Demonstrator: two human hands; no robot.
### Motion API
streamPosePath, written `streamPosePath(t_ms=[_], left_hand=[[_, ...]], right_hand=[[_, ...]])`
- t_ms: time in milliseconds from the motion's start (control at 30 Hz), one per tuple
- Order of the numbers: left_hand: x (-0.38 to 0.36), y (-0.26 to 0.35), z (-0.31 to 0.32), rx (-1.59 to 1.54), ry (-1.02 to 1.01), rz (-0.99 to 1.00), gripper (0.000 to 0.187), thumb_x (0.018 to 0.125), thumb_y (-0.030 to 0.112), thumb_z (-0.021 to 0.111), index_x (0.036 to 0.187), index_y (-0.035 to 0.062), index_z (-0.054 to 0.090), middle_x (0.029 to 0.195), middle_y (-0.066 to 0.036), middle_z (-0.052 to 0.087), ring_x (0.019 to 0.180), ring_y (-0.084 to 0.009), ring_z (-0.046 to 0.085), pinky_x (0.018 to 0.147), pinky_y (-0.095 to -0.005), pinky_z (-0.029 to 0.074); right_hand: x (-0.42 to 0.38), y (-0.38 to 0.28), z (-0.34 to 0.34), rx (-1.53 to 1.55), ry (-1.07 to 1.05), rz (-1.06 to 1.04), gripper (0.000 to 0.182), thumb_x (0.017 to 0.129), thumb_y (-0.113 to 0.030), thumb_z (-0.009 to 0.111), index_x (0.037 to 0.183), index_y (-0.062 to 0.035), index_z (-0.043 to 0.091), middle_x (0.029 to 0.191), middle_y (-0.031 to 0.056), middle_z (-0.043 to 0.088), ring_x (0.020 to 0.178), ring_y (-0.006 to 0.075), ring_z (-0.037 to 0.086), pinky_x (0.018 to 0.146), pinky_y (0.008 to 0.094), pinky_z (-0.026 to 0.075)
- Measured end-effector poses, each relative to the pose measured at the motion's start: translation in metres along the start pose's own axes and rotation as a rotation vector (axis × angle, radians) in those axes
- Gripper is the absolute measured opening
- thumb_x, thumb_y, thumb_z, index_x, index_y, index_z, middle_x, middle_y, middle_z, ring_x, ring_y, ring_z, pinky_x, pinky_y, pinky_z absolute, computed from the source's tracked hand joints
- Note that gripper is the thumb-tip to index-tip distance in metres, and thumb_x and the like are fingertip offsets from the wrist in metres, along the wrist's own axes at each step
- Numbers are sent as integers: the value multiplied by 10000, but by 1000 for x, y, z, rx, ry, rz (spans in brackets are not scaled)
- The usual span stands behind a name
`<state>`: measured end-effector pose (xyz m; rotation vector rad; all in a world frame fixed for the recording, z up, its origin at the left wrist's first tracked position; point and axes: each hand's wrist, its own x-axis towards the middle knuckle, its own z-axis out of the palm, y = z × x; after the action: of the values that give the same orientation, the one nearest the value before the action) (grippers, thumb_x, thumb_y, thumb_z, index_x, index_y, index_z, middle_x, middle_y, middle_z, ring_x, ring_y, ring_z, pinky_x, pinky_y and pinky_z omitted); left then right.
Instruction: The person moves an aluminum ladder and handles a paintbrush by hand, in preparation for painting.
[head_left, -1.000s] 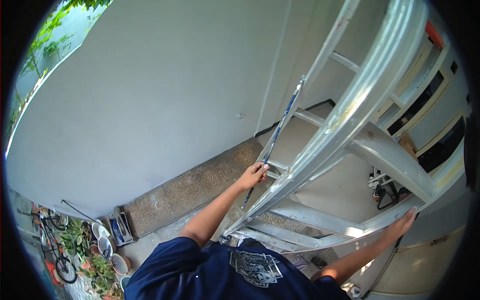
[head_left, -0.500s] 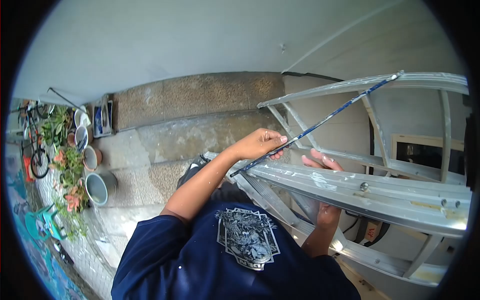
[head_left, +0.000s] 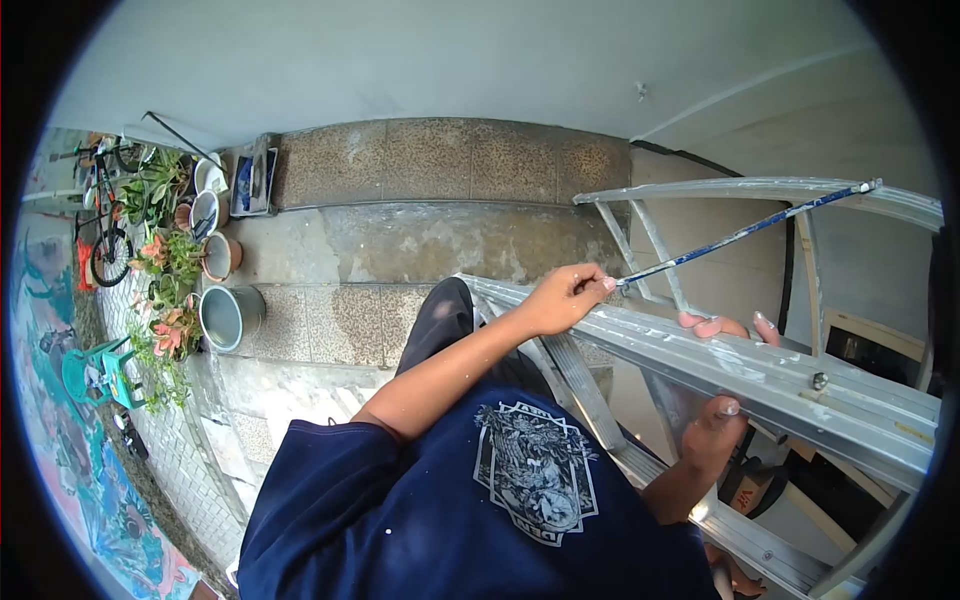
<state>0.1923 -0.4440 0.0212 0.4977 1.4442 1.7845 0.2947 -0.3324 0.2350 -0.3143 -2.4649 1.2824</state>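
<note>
Both hands are closed on something: the left hand (head_left: 568,298) pinches a thin blue rod (head_left: 745,232) against the ladder (head_left: 800,385) rail, while the right hand (head_left: 718,400) wraps the same rail. Climbing seems underway; the next move needs a steady footing.

The person wears a dark navy short-sleeved T-shirt (head_left: 450,500) with a pale grey printed emblem (head_left: 535,480) on the chest, shield-like in outline and too fine to read. Both forearms are bare below the sleeves. Dark trousers (head_left: 440,325) show beneath.
</note>
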Motion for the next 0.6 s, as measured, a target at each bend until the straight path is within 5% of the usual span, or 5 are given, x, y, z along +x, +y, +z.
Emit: streamPosePath(t_ms=[133,300,400,600], left_hand=[[10,23,-5,104,54,-28,299,970,293,584,888,8,623,652,30,465,643,-64,406,575,-267,360],[8,23,-11,105,28,-28,328,957,326,597,895,7,644,634,-10,509,631,-78,436,575,-283,380],[-6,29,-25,97,45,-41,324,953,320,608,906,2,650,630,-11,523,636,-72,455,590,-281,403],[-43,44,-68,215,64,188,314,944,297,613,978,-12,656,799,-143,639,756,-251,595,722,-362,469]], right_hand=[[11,3,12,115,178,28,965,887,-733,410,1359,82,201,1055,167,594,1005,285,625,1021,439,381],[10,11,9,-138,70,-35,898,928,-728,240,1338,71,224,1032,166,573,979,286,622,1053,457,348],[3,3,27,1,108,15,896,926,-711,321,1407,23,141,1112,155,537,1090,306,586,1055,466,370],[5,-41,75,-313,139,-24,871,950,-697,243,1353,75,224,1037,167,571,1032,313,614,1028,457,391]])
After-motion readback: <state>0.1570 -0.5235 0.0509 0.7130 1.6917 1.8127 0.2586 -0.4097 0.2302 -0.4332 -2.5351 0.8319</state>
